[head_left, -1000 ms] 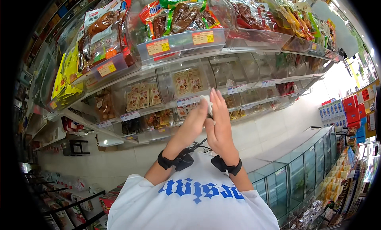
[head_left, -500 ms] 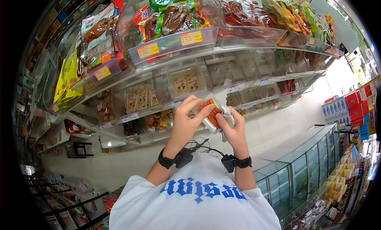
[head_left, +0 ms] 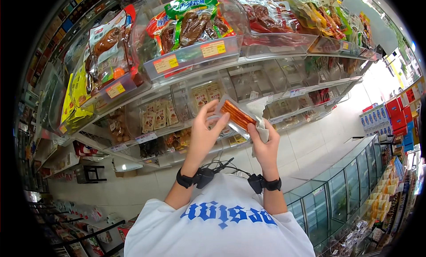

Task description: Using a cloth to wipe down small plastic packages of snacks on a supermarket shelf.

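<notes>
A flat clear pack of thin reddish-brown sausages (head_left: 237, 115) is held up in front of the shelves, tilted down to the right. My right hand (head_left: 265, 139) grips its lower right end, thumb on the front, together with a crumpled pale grey cloth (head_left: 262, 129). At the pack's left end is my left hand (head_left: 206, 128), loosely curled with its thumb on the near side and its fingers spread around the corner. Part of those fingers is hidden behind the pack. Each wrist wears a black strap with a small black device.
Overhead, a clear shelf bin (head_left: 193, 53) holds bagged meat snacks. Lower bins hold small packets (head_left: 159, 115). A glass-fronted cabinet (head_left: 337, 190) stands at the right, and red boxes (head_left: 396, 117) are stacked beyond it. A black stool (head_left: 90, 173) sits at the left.
The pack has turned and its sausage face now shows more fully. My right hand has shifted slightly right and down, while my left hand's fingers have spread wider.
</notes>
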